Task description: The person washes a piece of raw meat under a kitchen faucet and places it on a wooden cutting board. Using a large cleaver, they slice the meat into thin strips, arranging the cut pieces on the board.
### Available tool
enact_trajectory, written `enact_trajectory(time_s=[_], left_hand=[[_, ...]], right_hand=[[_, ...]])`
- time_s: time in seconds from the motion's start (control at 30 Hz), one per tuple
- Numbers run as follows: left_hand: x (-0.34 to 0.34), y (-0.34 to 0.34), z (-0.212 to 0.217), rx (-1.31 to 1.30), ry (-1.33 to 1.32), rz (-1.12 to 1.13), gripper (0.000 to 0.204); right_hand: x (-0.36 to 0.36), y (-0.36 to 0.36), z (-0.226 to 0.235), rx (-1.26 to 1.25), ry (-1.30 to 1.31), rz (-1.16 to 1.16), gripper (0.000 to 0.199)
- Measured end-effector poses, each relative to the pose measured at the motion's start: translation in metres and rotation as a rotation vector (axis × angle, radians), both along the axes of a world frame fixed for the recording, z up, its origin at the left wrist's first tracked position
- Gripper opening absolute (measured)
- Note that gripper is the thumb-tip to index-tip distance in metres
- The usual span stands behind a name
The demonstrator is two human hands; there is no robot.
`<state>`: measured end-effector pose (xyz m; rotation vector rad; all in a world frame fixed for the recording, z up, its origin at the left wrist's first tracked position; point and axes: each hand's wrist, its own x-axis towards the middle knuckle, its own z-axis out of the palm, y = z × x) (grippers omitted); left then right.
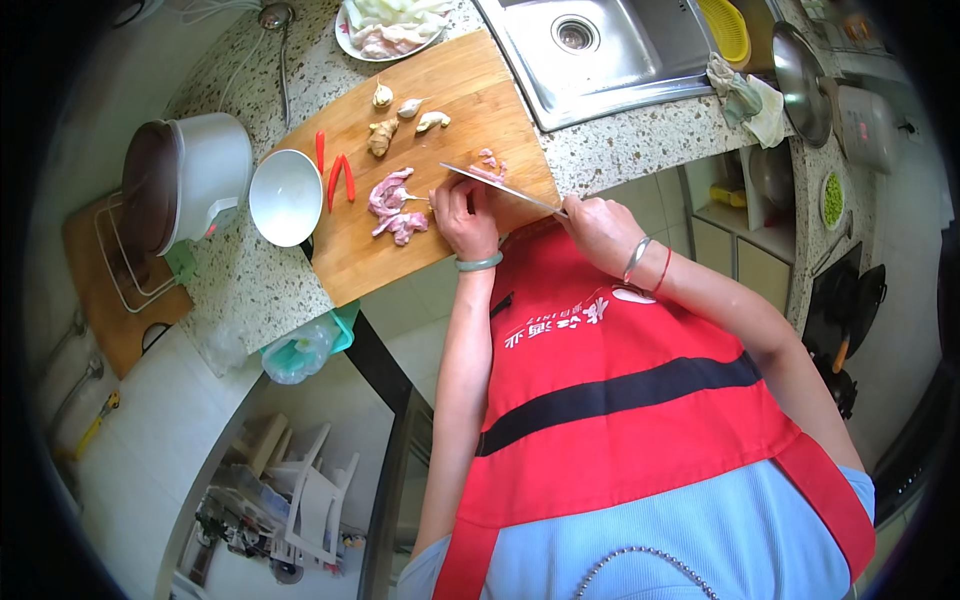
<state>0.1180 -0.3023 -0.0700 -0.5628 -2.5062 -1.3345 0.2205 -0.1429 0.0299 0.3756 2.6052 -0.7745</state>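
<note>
My right hand [603, 232] is closed round the handle of a kitchen knife [515, 190], its blade lying slantwise over the right part of a wooden cutting board [350, 262]. Beside the blade, my left hand [465, 218] presses curled fingers down on raw meat that they mostly hide. Small cut meat pieces [488, 163] lie just beyond the blade. Left of my left hand is a pile of pink raw meat strips [392, 208]. Farther up the board are a ginger root [381, 137], garlic [382, 96] and red chilies [341, 180].
A white bowl [287, 198] stands at the board's left edge, beside a rice cooker [190, 175]. A plate of pale food [390, 30] is behind the board. The steel sink [620, 55] lies to the right, with cloths [750, 105] and a pot lid [800, 85] past it.
</note>
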Motion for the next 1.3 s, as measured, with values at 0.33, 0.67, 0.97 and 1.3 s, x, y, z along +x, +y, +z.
enact_trajectory(time_s=[0.33,0.67,0.97,1.3], left_hand=[[-0.004,0.0,0.002,-0.05,0.04,-0.022,0.013],[-0.002,0.0,0.01,0.043,-0.031,-0.006,0.013],[-0.002,-0.004,0.002,-0.021,0.011,-0.046,0.014],[-0.003,-0.002,0.009,-0.063,0.012,-0.026,0.012]], right_hand=[[-0.038,-0.017,-0.012,0.012,-0.021,0.052,0.011],[-0.005,0.008,-0.006,-0.026,0.017,0.008,0.025],[-0.013,-0.007,-0.01,-0.038,-0.031,0.011,0.017],[-0.013,0.01,-0.005,-0.054,-0.025,0.012,0.02]])
